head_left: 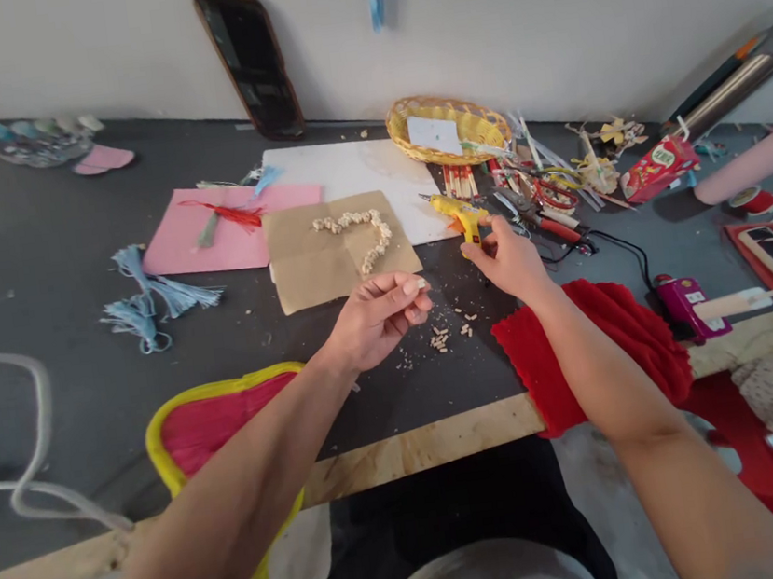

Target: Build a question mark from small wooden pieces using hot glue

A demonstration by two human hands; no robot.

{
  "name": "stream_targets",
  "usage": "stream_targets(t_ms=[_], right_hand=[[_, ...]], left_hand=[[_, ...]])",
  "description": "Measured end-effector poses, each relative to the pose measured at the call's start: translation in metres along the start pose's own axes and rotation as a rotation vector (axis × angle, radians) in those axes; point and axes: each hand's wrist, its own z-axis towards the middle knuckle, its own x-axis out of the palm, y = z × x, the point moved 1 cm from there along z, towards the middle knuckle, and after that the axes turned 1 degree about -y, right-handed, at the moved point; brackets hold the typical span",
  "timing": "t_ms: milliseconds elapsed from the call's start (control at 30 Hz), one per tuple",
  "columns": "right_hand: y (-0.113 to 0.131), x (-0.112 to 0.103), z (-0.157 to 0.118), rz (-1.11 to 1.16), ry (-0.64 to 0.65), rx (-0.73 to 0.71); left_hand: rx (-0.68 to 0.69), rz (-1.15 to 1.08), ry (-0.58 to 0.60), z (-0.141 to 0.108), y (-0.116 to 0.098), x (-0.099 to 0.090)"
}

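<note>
My left hand (pixel 384 316) is closed in a pinch above the dark table, just in front of a brown sheet of paper (pixel 303 267). A small pale piece (pixel 421 283) shows at its fingertips, too small to name surely. On the brown sheet lies a curved, bumpy line of cream-coloured bits (pixel 381 232). My right hand (pixel 510 257) has its fingers around the handle of a yellow hot glue gun (pixel 462 213), whose nozzle points left over the edge of a white sheet (pixel 371 164). Small tan pieces (pixel 439 337) are scattered on the table between my hands.
A yellow woven basket (pixel 402 133) stands at the back, with pliers (pixel 554 227) and sticks to its right. A red cloth (pixel 604 338) lies under my right forearm. Blue tassels (pixel 179 291) and pink paper (pixel 165 237) are left. A phone (pixel 253 66) leans on the wall.
</note>
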Motion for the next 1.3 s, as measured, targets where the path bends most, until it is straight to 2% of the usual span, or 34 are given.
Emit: stream_targets(t_ms=[200, 300, 433, 533, 633, 667, 800, 833, 1000, 1100, 1200, 1300], right_hand=[[-0.003, -0.003, 0.002, 0.205, -0.016, 0.144], [-0.009, -0.001, 0.002, 0.451, -0.088, 0.195], [-0.006, -0.003, -0.002, 0.888, -0.14, 0.255], [0.003, -0.012, -0.008, 1.143, -0.182, 0.241], [0.008, -0.021, -0.015, 1.276, -0.236, 0.18], [0.009, -0.022, -0.016, 1.3, -0.202, 0.163], [0.009, -0.019, -0.021, 1.369, 0.084, 0.18], [0.008, -0.019, -0.022, 1.399, 0.106, 0.187], [0.008, -0.03, -0.025, 1.467, 0.062, 0.048], [0.01, -0.034, -0.026, 1.374, 0.119, 0.05], [0.011, -0.031, -0.026, 1.293, 0.082, 0.078], [0.015, -0.027, -0.029, 1.202, 0.087, -0.009]], left_hand=[[-0.014, -0.034, 0.033, 0.001, 0.001, -0.003], [-0.004, -0.056, 0.047, 0.001, 0.002, -0.004], [0.007, -0.072, 0.046, 0.002, 0.001, -0.005], [0.012, -0.079, 0.033, 0.002, 0.0, -0.005], [0.015, -0.085, 0.02, 0.002, -0.001, -0.006], [0.015, -0.088, 0.018, 0.002, -0.001, -0.006], [0.01, -0.082, 0.02, 0.002, -0.002, -0.006], [0.009, -0.078, 0.022, 0.001, -0.002, -0.006], [0.009, -0.097, 0.033, 0.001, -0.001, -0.006], [0.011, -0.108, 0.031, 0.002, 0.0, -0.007], [0.016, -0.103, 0.024, 0.002, 0.0, -0.006], [0.024, -0.101, 0.014, 0.002, -0.001, -0.006]])
